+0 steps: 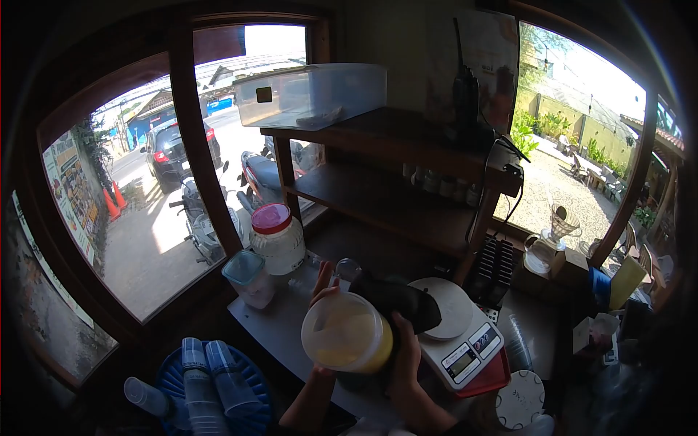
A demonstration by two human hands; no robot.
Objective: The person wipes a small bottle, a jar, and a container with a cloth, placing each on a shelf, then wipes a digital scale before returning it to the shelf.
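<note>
Between my hands is a translucent round plastic tub [343,336] with pale yellow contents, tilted so that its top faces me. My left hand [324,285] is closed around the tub's far left side, with its fingers showing above the rim. On the other side, my right hand [407,350] is closed against the tub's right wall. A dark black object [407,304], whose kind I cannot make out, lies just behind the tub and close to my right thumb. To the right stands a white digital kitchen scale [465,356] with a round platform [442,309].
A red-lidded jar [278,243] and a blue-lidded container [249,280] stand at the back left. Stacked plastic cups [200,381] lie in a blue basket [263,396]. Wooden shelves [378,203] rise behind the counter, with a clear bin [342,94] on top.
</note>
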